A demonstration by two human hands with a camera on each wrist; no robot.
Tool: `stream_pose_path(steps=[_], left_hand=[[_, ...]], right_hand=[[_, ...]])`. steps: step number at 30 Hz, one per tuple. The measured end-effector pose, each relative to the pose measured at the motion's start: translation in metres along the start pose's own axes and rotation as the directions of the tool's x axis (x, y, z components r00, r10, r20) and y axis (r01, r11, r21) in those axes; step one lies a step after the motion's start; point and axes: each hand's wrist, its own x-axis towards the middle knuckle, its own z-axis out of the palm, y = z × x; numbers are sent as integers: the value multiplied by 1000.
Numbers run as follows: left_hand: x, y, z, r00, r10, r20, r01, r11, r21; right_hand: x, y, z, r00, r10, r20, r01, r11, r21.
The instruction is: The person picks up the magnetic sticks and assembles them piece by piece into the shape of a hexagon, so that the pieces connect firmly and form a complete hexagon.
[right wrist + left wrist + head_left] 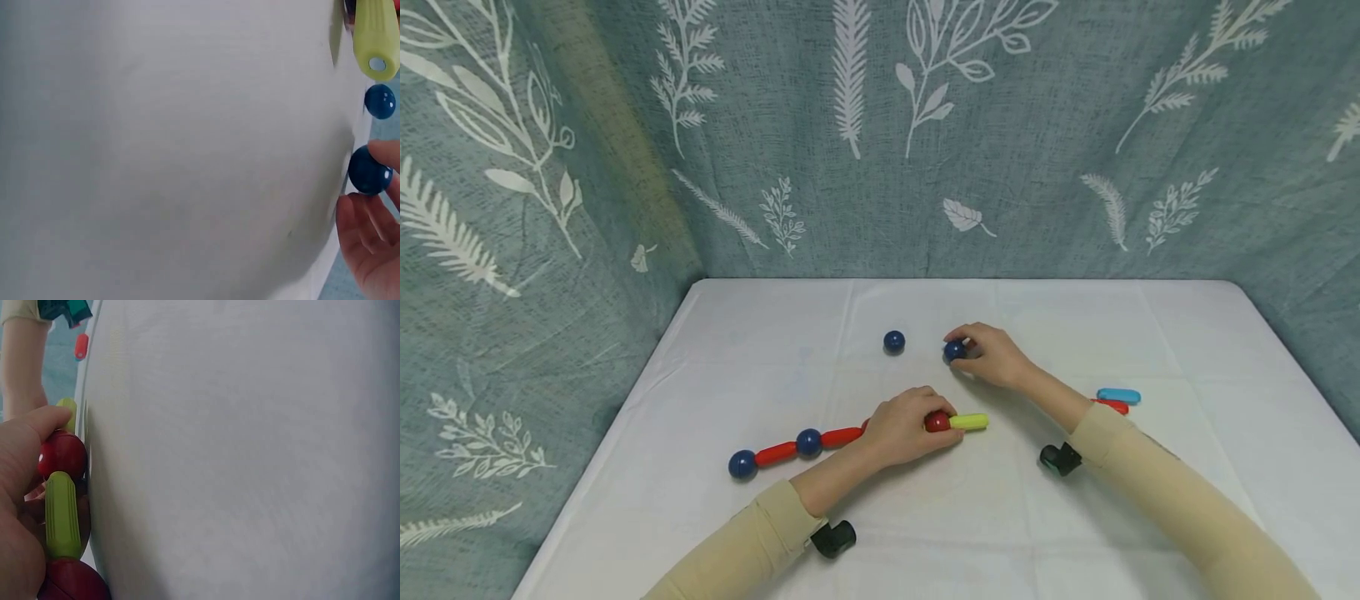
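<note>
Now right hand point(994, 357) pinches blue ball point(954, 351).

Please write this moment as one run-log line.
left hand: grips red ball in chain | right hand: pinches blue ball, apart from chain | second loose blue ball: untouched

The left arm point(737, 542), in a beige sleeve point(775, 517), slants forward and to the right. Past the cuff, its bare wrist point(835, 482) leads to the left grip point(904, 428), back upward, fingers point(931, 400) and thumb point(946, 441) curled. The right arm point(1165, 492), sleeved alike, slants forward and to the left. The right grip point(988, 354) reaches farther forward, apart from the left, thumb and fingers bent into a pinch.
</note>
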Motion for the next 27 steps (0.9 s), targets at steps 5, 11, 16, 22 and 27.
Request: stream_pose_path(steps=[5,11,16,22,27], left_hand=[[0,0,0,1000,-2,5,2,1000,0],[1,-1,0,1000,5,-3,-5,1000,-11],[2,-1,-2,1000,-4,-10,4,1000,-28],[4,-1,-3,999,-29,-30,28,998,-50],[6,-2,-2,998,-44,-37,42,998,-54]], right_hand=[[-19,2,-4,1000,-6,25,5,999,35],[-42,7,-9,999,-6,46,3,998,68],[-60,11,-14,998,-2,65,-3,996,92],[-77,13,-17,996,-4,85,-4,995,102],[-84,10,-17,996,-9,90,-1,994,111]])
